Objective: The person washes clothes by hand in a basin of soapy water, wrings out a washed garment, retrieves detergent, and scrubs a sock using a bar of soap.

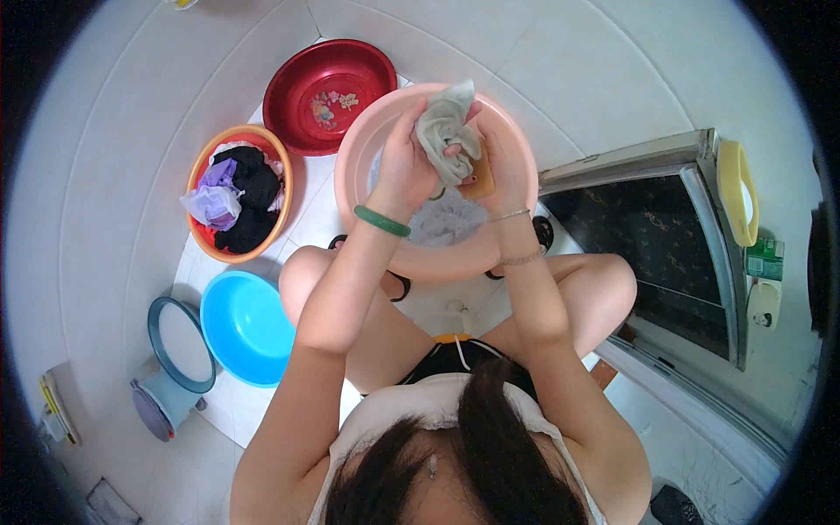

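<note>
Over a pink basin (350,166) between my knees, a pale grey-green cloth (448,131) is bunched up and wet-looking. My left hand (408,157), with a green bangle at its wrist, is closed round the cloth from the left. My right hand (505,171) is curled on the other side, gripping a yellowish-brown soap bar (480,179) against the cloth. Part of its fingers is hidden behind the cloth and bar. Lower in the basin lies a light grey, crumpled or foamy mass (447,219); I cannot tell whether it is fabric or suds.
A dark red basin (289,83) stands behind on the left. Beside it an orange basin (194,210) holds black, purple and white clothes (254,188). A blue basin (245,328) and a pale bucket (166,398) are nearer me. A framed dark panel (656,254) leans at the right.
</note>
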`<state>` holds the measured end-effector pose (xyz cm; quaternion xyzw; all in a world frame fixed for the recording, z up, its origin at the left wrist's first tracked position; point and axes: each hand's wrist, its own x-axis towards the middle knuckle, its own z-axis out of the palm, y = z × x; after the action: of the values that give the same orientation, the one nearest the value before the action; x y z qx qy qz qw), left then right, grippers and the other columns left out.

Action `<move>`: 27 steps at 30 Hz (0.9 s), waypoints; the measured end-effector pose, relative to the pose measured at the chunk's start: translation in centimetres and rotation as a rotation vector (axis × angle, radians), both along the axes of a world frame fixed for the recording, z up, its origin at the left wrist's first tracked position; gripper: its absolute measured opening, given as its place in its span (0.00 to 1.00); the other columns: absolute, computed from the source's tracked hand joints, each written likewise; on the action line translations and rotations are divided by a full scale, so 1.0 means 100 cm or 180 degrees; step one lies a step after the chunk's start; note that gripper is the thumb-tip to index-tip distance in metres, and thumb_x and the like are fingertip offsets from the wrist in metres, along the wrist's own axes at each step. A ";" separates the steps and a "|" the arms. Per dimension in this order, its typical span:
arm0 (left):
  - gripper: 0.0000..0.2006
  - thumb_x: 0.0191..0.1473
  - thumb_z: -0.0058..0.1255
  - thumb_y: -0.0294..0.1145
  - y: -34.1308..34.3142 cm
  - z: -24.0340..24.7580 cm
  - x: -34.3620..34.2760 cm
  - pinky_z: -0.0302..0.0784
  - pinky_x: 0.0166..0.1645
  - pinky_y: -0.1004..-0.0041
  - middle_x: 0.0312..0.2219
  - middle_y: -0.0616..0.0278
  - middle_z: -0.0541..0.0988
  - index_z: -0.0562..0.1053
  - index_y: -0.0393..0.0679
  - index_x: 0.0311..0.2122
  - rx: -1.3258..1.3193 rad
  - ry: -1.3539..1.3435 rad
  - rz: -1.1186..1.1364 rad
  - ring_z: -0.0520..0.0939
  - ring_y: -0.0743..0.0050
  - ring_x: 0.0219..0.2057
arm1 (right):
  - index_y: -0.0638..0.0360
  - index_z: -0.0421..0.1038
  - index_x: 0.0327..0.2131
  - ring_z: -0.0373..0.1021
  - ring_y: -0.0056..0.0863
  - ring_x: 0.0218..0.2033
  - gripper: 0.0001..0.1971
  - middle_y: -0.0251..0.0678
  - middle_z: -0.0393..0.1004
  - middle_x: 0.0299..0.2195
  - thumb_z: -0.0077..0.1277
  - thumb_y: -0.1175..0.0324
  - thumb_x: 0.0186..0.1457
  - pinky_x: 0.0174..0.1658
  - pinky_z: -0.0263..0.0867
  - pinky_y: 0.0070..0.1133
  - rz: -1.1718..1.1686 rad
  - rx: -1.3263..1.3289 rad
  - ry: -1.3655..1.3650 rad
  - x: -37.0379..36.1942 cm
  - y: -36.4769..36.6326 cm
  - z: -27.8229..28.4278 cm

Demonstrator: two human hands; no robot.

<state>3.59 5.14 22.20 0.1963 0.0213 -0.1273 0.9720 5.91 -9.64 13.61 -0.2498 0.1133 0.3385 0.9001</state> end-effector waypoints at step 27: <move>0.13 0.54 0.43 0.33 -0.020 -0.012 -0.012 0.69 0.45 0.71 0.37 0.63 0.71 0.64 0.41 0.44 0.0506 0.0058 -0.0153 0.71 0.74 0.41 | 0.60 0.63 0.40 0.59 0.11 0.22 0.19 0.27 0.63 0.24 0.51 0.80 0.41 0.25 0.57 0.10 -0.1817 -0.2002 -0.2602 0.000 0.026 0.106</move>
<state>2.41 3.11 20.95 0.2721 0.0356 -0.1503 0.9498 5.87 -7.07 24.16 -0.5746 -0.0851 -0.0908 0.8089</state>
